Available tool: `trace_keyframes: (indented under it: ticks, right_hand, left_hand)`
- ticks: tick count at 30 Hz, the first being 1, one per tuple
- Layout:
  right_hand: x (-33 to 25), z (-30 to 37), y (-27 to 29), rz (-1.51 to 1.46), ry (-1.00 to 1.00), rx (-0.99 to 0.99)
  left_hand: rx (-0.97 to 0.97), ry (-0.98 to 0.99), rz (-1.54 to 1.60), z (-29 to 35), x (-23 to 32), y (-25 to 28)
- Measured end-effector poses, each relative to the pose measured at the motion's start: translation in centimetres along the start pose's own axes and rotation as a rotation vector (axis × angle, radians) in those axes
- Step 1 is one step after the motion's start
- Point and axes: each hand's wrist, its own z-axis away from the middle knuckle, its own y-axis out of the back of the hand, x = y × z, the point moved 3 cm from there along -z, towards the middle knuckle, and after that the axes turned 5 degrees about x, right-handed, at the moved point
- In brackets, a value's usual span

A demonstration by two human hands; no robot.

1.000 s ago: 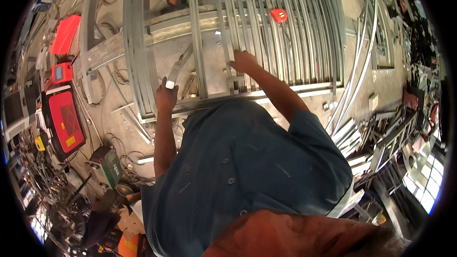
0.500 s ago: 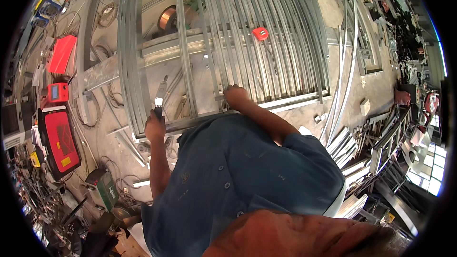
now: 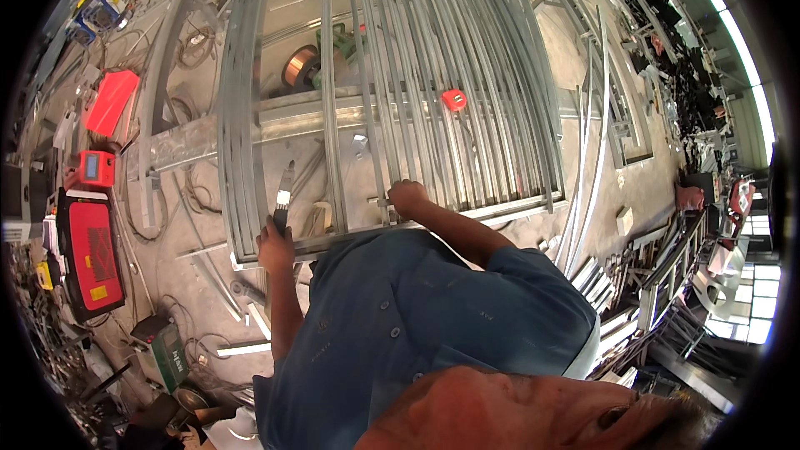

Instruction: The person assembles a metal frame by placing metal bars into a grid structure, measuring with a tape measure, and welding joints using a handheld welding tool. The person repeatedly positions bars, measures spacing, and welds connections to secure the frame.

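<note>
My left hand (image 3: pixel 275 247) is closed around the black grip of a slim metal tool (image 3: pixel 285 196) with a pale label and a pointed tip, aimed away from me. The tool is held over the left part of a grey metal frame (image 3: pixel 367 237), near its front rail. My right hand (image 3: pixel 408 198) is closed at the near ends of the long bars, just behind that rail. A small metal piece (image 3: pixel 380 202) juts out to the left of its fingers; the fingers hide the rest. A red tape measure (image 3: pixel 454 100) rests on the bars beyond my right hand.
Under the frame lies a copper wire spool (image 3: pixel 300 67). At left stand a red-and-black machine case (image 3: pixel 93 254), a small red box with a screen (image 3: pixel 97 168) and a green machine (image 3: pixel 162 354). Loose metal strips (image 3: pixel 596 150) lean at right; cables cross the floor.
The view has shifted, so the frame and both hands appear lower in the picture. Both hands keep about the same place and hold on the frame and the tool.
</note>
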Motion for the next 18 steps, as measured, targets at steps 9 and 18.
trace_keyframes:
  ticks: [9,18]
  right_hand:
    - [0.8,-0.7,0.4,-0.027,0.059,-0.049]
    - [2.3,2.2,12.6,-0.209,0.050,0.306]
  left_hand:
    - [0.103,-0.056,0.103,0.5,-0.1,-0.5]
    - [0.138,0.028,0.039,1.6,-0.2,-0.7]
